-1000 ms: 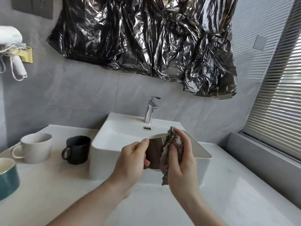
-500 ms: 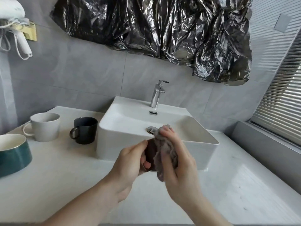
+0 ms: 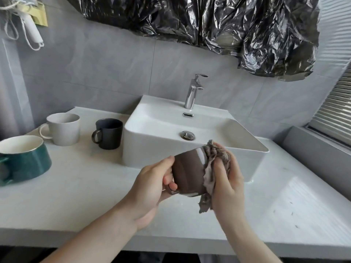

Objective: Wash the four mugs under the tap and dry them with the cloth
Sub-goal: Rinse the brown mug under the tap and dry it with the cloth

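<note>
I hold a glossy brown mug (image 3: 188,171) in front of the white basin (image 3: 152,149). My left hand (image 3: 150,185) grips it by the handle side, fingers curled round the handle. My right hand (image 3: 228,183) clutches a crumpled grey-brown cloth (image 3: 212,166) against the mug's right side and rim. On the counter to the left stand a black mug (image 3: 109,133), a pale grey mug (image 3: 63,129) and a wide teal mug (image 3: 22,160). The chrome tap (image 3: 192,92) stands at the basin's back, with no water running.
The white counter (image 3: 284,202) stretches right of the basin towards a grey ledge under window blinds (image 3: 334,114). Crinkled black plastic (image 3: 209,19) hangs on the wall above. A white hair dryer (image 3: 32,29) hangs at the upper left.
The view has tipped downwards, so basin and mugs sit higher in frame. The mug has turned in my hands, showing more of its brown side, while the cloth stays against its right side.
</note>
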